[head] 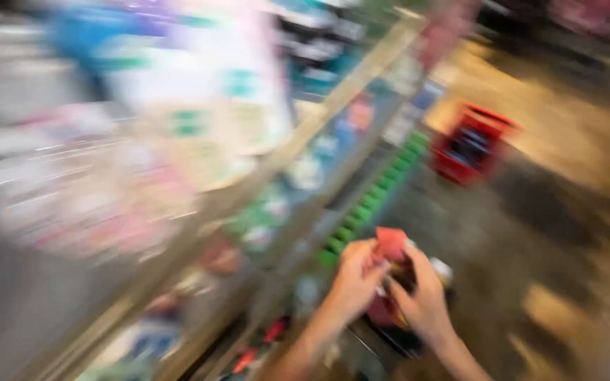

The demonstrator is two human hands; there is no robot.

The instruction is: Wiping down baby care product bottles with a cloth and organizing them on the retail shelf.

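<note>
head view: heavy motion blur, fine detail unreadable
left hand [353, 281]: low centre of frame, fingers curled round the left edge of a red packet [391, 244]; gripping it
right hand [426, 300]: just right of the left hand, fingers closed on the lower right side of the same packet; gripping it too
red packet: small, flat, red, held up between both hands, top edge sticking out above the fingers; kind of goods cannot tell
below hands: dark container [397, 337] with more red items in it, directly under the packet; too blurred to tell if it is a basket or box
shelf rack [333, 106]: runs diagonally from lower left to upper right, pale wooden edges, stocked with mixed coloured packs, all smeared
green items [375, 201]: row along a lower shelf, just above and left of the hands
red crate [473, 144]: on the floor, upper right, well apart from the hands
floor [531, 212]: dark grey near the hands, tan further right
</note>
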